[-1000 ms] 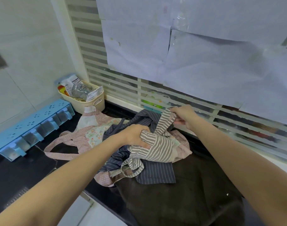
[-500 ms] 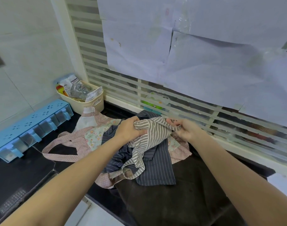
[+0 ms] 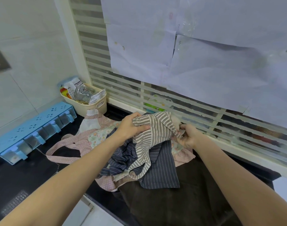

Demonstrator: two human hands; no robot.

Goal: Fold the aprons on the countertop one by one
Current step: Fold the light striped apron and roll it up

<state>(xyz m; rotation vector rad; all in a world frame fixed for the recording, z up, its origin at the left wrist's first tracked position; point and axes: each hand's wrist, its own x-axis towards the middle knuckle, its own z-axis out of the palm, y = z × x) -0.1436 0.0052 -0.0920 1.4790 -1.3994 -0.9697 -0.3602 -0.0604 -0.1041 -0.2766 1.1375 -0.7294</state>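
Here, left hand [image 3: 131, 126] and right hand [image 3: 187, 136] both grip the bunched striped apron [image 3: 153, 132], lifted above the apron pile [image 3: 157, 167]. It hangs crumpled, strap trailing toward the viewer. Black countertop [image 3: 25, 180], paper-covered window [image 3: 204, 46] behind.

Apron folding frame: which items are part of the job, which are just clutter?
Job:
- striped apron, gripped by left hand and right hand
- navy apron
- pink apron
- countertop

Lying about:
- blue rack
- cream basket
- brown cloth
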